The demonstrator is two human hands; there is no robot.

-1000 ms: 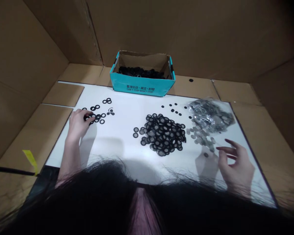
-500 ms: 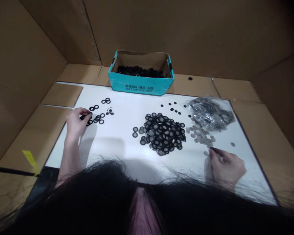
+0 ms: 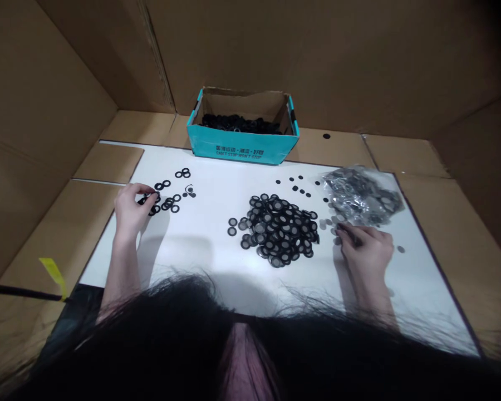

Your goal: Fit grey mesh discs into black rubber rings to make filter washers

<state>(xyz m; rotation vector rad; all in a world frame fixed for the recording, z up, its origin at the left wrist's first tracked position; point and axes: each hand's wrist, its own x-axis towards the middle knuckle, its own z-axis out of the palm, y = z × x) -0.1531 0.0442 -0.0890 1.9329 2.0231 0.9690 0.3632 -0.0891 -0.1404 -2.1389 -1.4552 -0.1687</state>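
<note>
My left hand (image 3: 131, 209) rests at the left of the white board (image 3: 204, 245), its fingers pinched on a black ring from the scattered black rings (image 3: 169, 197) beside it. My right hand (image 3: 367, 250) lies curled, palm down, over the loose grey mesh discs (image 3: 332, 225), fingertips pressed together on them; what they hold is hidden. A pile of black rings with mesh centres (image 3: 280, 228) sits between the hands.
A teal cardboard box (image 3: 242, 146) with black rings stands at the back. A clear plastic bag of grey discs (image 3: 361, 195) lies at the right. Small black dots (image 3: 294, 184) are scattered behind the pile. Cardboard walls surround the board. My dark hair fills the bottom.
My right hand closed from spread fingers and slid forward and left onto the grey discs. My left hand stayed at the rings, fingers pinching.
</note>
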